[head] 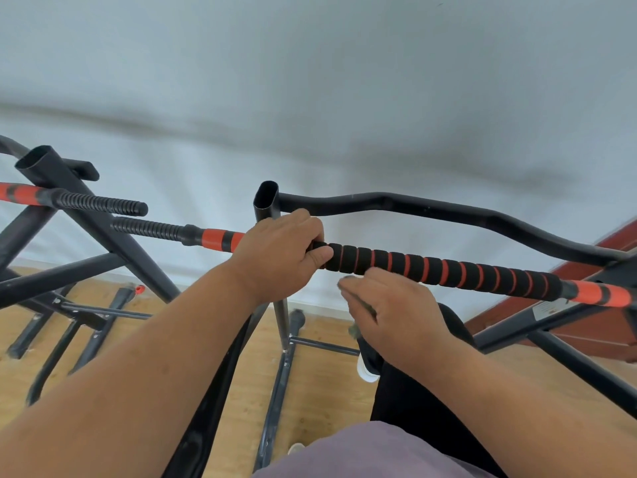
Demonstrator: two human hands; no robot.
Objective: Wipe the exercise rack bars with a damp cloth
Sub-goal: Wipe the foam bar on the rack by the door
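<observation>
A black exercise rack fills the view. Its near bar (444, 269) has a black foam grip with orange spiral stripes and orange bands at both ends. My left hand (282, 251) grips this bar at the left end of the foam, thumb underneath. My right hand (393, 315) hovers just below the bar, a little to the right, and pinches a small dark greyish cloth (360, 307) that is mostly hidden in the hand and blurred. A curved bare black bar (431, 208) runs behind the foam bar.
An open-topped upright tube (266, 198) stands behind my left hand. To the left a slanted post (86, 208) and a second orange-and-black handle (93, 202) stick out. Rack feet lie on the wooden floor (317, 384). A white wall is behind, a red-brown door frame (606, 243) at right.
</observation>
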